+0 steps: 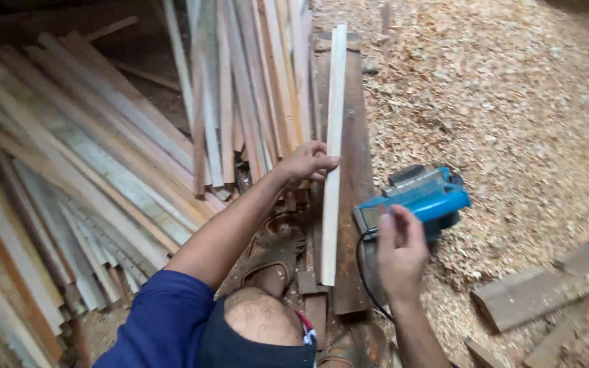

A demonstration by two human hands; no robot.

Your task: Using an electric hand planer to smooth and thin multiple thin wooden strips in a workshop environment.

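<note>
My left hand (306,162) grips a long pale wooden strip (334,129) near its middle; the strip lies lengthwise on a dark wooden plank (354,170). My right hand (399,249) rests at the rear of a blue electric planer (423,197) that sits on the plank's right side, fingers touching its back end. The planer's black cord (363,272) curves down past my wrist. My knee and a sandalled foot (270,262) are below, beside the plank.
Many pale wooden strips (90,170) are piled at the left and leaning at the top centre (247,82). Wood shavings (499,102) cover the ground at the right. Short thick wood blocks (540,286) lie at the lower right.
</note>
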